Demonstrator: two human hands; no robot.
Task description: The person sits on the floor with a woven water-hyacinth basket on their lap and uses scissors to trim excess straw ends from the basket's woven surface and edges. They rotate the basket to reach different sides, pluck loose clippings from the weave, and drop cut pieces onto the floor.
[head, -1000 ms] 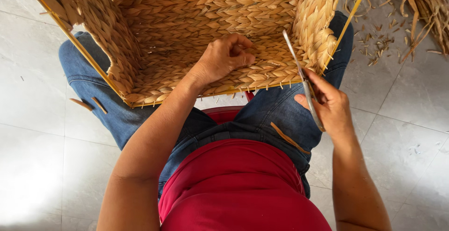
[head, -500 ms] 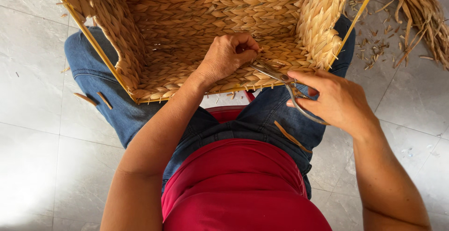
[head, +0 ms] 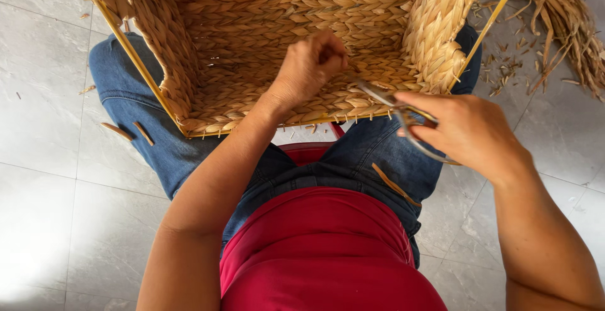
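A square woven straw basket (head: pixel 265 34) with a thin yellow metal frame rests on my knees, its opening facing me. My left hand (head: pixel 309 65) is inside it, fingers pinched on a bit of the weave near the front wall. My right hand (head: pixel 469 128) holds a pair of metal scissors (head: pixel 391 103) just outside the basket's right front corner. The blades point left toward my left hand.
I sit in blue jeans and a red top on a grey tiled floor (head: pixel 44 160). A bundle of dry straw (head: pixel 561 21) and scattered trimmings lie at the upper right. Two straw snippets (head: pixel 129 132) lie beside my left knee.
My right hand has brought the scissors up and left, from beside my thigh to the basket's front right corner. My left hand has stayed in the basket.
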